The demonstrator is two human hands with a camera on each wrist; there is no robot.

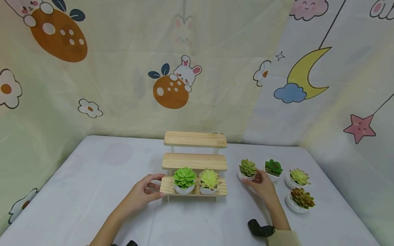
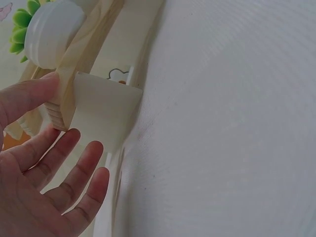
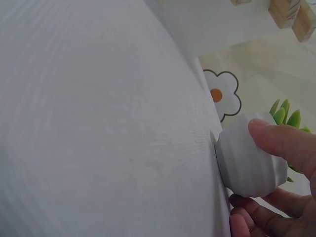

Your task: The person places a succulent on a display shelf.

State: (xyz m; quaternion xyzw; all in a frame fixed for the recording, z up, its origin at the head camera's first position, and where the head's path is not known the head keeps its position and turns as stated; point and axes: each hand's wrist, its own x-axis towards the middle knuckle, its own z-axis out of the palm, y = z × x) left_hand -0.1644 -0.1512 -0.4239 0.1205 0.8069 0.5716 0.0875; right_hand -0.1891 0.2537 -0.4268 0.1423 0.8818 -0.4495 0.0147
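Observation:
A three-tier wooden plant stand (image 1: 194,161) stands at the middle of the table. My left hand (image 1: 144,190) grips the left end of its lowest board (image 2: 81,54), thumb on top and index finger below, the other fingers spread. On that board sit two potted succulents: a bright green one (image 1: 184,177) at left and a yellow-green one (image 1: 209,179) at right. Right of the stand, my right hand (image 1: 261,184) holds another potted succulent (image 1: 247,168) by its ribbed white pot (image 3: 249,155), thumb on one side and fingers on the other; the pot is close over the tabletop.
Beyond my right hand stand a dark green succulent (image 1: 273,167), a pale yellow-green succulent (image 1: 298,177) and a brownish-red succulent (image 1: 301,199), all in white pots. A white cloth (image 1: 197,225) covers the table. Printed fabric (image 1: 123,68) hangs behind and at both sides.

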